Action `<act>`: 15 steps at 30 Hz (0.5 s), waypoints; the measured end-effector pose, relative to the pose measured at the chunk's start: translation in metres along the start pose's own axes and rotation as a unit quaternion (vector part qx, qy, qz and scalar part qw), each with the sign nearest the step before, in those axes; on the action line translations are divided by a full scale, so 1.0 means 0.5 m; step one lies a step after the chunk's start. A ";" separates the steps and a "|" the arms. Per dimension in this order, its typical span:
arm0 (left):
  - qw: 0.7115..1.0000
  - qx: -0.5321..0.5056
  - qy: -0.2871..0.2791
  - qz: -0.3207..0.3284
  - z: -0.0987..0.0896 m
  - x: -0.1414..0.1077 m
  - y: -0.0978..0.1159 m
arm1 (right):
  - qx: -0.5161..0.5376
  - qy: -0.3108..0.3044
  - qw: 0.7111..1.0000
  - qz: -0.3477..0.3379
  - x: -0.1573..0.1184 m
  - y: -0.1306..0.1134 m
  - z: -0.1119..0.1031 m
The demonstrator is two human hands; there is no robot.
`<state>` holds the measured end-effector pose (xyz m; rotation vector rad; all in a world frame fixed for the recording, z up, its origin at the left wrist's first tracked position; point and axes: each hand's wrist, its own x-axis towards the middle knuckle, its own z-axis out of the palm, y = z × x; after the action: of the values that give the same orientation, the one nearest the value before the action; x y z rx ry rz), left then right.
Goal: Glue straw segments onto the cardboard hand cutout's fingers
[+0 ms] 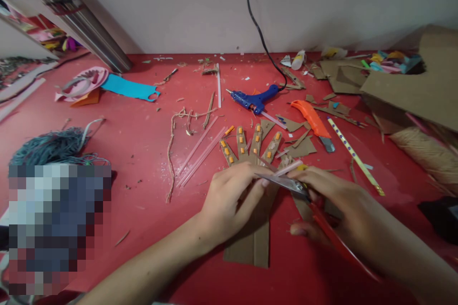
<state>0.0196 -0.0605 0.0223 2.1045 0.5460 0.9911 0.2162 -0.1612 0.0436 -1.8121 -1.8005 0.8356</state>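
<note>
Two bare hands are bent over one pair of scissors (286, 184). The red handles are gripped by the right hand (345, 200), and the blades are pointed toward the left fingertips. The left hand (229, 200) is curled, its thumb and forefinger brought close together at the blade tip; whether the pale strip (291, 167) crossing the blades is pinched there cannot be told. A nicked thumb is judged the nearest risk, since the steel is held just beside it; a crooked cut could be caused by a poorly braced strip. Beneath the fingers a cardboard hand (245, 245) is partly covered, and its orange pieces (240, 139) could be knocked loose, or its edge snipped, if the scissors are dipped too low. Well beyond the fingertips a blue glue gun (263, 99) is laid; if it is hot, a burn could be caused by a careless reach, and it could be dragged by a snag on its black cord (255, 15). Beyond the right fingers an orange cutter (312, 118) is placed with its blade bared, so a knuckle could be cut by a forward sweep.
</note>
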 end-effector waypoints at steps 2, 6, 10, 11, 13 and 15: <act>1.000 -0.003 -0.002 -0.005 0.000 0.000 0.001 | -0.006 0.002 1.000 0.007 0.000 0.001 0.000; 0.999 -0.021 -0.002 -0.035 0.000 0.002 0.002 | -0.008 -0.002 1.000 0.013 0.000 0.001 0.003; 0.997 -0.046 0.003 -0.058 0.003 0.003 0.004 | -0.001 0.004 1.000 0.016 0.000 0.001 0.005; 0.997 -0.050 0.002 -0.066 0.004 0.003 0.005 | 0.001 0.005 1.000 0.016 0.001 0.000 0.006; 0.995 -0.055 0.001 -0.083 0.005 0.003 0.006 | 0.007 0.001 1.000 0.017 0.001 -0.001 0.006; 0.993 -0.063 0.000 -0.098 0.005 0.003 0.008 | 0.014 -0.004 1.000 0.019 0.002 -0.001 0.006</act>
<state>0.0228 -0.0632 0.0248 1.8993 0.6591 0.8904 0.2136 -0.1603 0.0419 -1.8319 -1.7556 0.8797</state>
